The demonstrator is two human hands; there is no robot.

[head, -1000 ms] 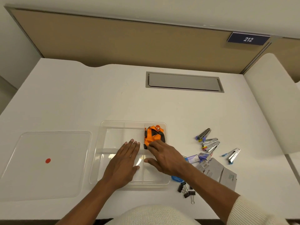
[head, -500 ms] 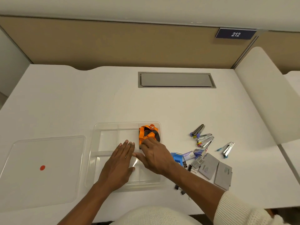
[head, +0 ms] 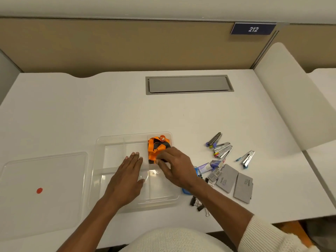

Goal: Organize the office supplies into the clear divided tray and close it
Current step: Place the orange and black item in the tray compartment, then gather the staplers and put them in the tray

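The clear divided tray point(head: 99, 160) lies open on the white desk in front of me. A bundled orange and black lanyard point(head: 156, 144) sits in its far right compartment. My right hand point(head: 179, 169) rests over the lanyard's near end, with fingers and thumb closed around it. My left hand point(head: 127, 179) lies flat and open on the middle of the tray, holding nothing. The tray's clear lid point(head: 45, 175), marked with a red dot, lies flat to the left of the tray.
Right of the tray lie several metal staplers point(head: 222, 149), one more stapler point(head: 247, 158), small staple boxes point(head: 209, 166), two grey cases point(head: 234, 182), a blue item point(head: 185, 190) and black binder clips point(head: 198, 204). A grey cable hatch point(head: 189, 84) sits at the back.
My right hand has shifted slightly on the lanyard, its thumb now at the bundle's near end. My left hand stays flat on the tray. The view has shifted a little.
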